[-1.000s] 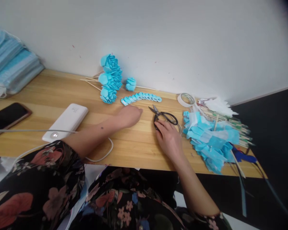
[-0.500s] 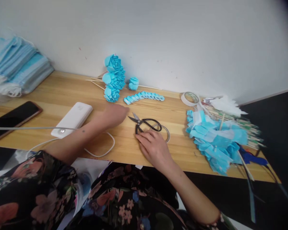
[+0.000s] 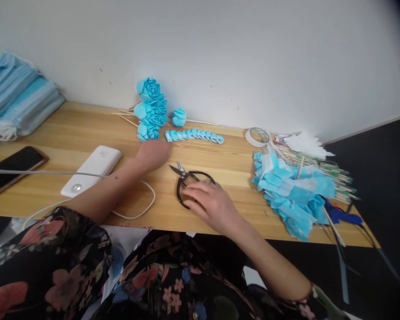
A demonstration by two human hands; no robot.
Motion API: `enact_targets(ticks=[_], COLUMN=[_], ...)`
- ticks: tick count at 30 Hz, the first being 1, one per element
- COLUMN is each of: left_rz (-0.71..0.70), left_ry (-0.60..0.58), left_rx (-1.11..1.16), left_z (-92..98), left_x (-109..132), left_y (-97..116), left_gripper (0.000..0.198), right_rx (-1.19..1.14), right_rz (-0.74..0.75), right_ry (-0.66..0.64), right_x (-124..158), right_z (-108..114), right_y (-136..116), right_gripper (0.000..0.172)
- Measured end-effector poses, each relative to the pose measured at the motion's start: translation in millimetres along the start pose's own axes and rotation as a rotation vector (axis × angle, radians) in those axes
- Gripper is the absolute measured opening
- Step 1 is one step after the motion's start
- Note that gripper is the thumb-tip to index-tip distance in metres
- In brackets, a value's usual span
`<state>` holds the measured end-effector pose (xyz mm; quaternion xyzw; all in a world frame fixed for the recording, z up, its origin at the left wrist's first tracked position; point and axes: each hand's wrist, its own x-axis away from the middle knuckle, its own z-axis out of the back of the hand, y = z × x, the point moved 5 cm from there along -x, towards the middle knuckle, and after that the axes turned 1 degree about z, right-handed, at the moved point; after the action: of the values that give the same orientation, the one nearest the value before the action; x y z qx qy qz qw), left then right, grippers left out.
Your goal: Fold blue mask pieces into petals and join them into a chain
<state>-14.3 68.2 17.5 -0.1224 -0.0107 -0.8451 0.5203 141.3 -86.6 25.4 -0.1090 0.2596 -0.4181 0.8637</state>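
Several bright blue crinkled-petal roses [image 3: 150, 109] on thin pale sticks lie beyond and left of a pair of black-handled metal scissors [image 3: 183, 175] on a wood-grain tabletop [image 3: 240, 195]. Straight beyond the scissors are a single blue bud [image 3: 179, 117] and a curved row of small folded light-blue pieces [image 3: 195, 135]. Right of them sit a white tape roll [image 3: 249, 138] and a loose heap of blue and white fabric strips [image 3: 286, 182]. Left are a white rectangular power bank [image 3: 93, 169] and a black phone [image 3: 15, 169]; the left forearm crosses a white cable.

The scissors lie with blades slightly parted, tips pointing left and away; the right hand partly hides their handles.

The right hand [image 3: 215, 204] has thumb and fingers loosely apart, fingertips at the handles; firm contact cannot be told. The left hand [image 3: 154, 154], blurred, is beyond and left of the scissors, near the roses; its grip cannot be told.
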Motion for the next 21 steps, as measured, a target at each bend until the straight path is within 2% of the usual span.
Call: enact_targets(ticks=[4,7,9,12,14,16,21], left_rz=[-0.045,-0.047,-0.05,-0.031,-0.017,-0.024,-0.051], left_ry=[0.013,0.058,0.086,0.126,0.149,0.17,0.183], left_rx=[0.043,0.1,0.121,0.121,0.122,0.138,0.144], left_z=[7.0,13.4,16.8,17.6,13.7,7.3,-6.8], left_x=[11,10,3,-12,-22,-28,-32], left_y=[10,18,23,33,39,45,49], left_gripper=[0.045,0.043,0.042,0.043,0.045,0.046,0.051], right_rx=[-0.214,-0.26,-0.174,0.011,0.12,0.173,0.187], right_rz=[-0.108,-0.124,-0.184,-0.362,-0.394,-0.359,-0.263], right_ry=[0.043,0.05,0.082,0.204,0.248,0.254,0.242], right_x=[-14,-30,-48,-76,-93,-105,-110], right_z=[14,20,25,33,31,21,0], right_y=[14,28,51,102,130,149,160], right_gripper=[0.023,0.022,0.025,0.031,0.034,0.039,0.042])
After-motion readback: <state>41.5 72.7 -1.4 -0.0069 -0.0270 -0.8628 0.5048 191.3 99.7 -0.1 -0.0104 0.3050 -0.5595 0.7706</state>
